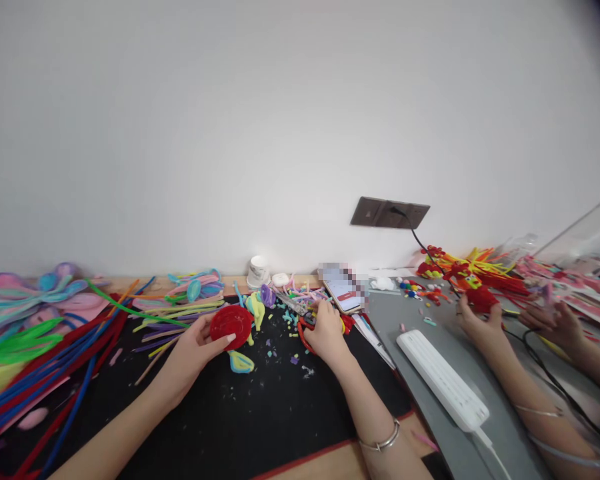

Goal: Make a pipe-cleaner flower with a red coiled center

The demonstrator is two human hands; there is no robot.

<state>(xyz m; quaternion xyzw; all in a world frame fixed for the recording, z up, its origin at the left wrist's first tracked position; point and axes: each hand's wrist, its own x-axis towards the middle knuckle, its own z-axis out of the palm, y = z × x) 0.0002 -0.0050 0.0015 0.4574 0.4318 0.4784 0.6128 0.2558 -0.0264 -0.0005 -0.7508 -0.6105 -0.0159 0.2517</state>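
Observation:
My left hand (200, 343) pinches a flat red disc (231, 327) between thumb and fingers; it looks fuzzy and wound in rings, like coiled pipe cleaner. A yellow and blue loop (241, 362) shows just below the disc, and a pale yellow twisted piece (255, 308) lies behind it; whether either is joined to it I cannot tell. Over the black mat (220, 427), my right hand (325, 333) is closed around the red handles of scissors (293, 305), their grey blades pointing away to the left. Small coloured clippings (290, 331) lie scattered around the blades.
Long pipe cleaners (75, 353) cover the left side. A white cup (258, 272) stands by the wall. Beyond my right hand lies a phone (344, 290). On the grey mat at right are a power strip (443, 377) and a co-worker's hands (485, 333) holding a red figure (480, 297).

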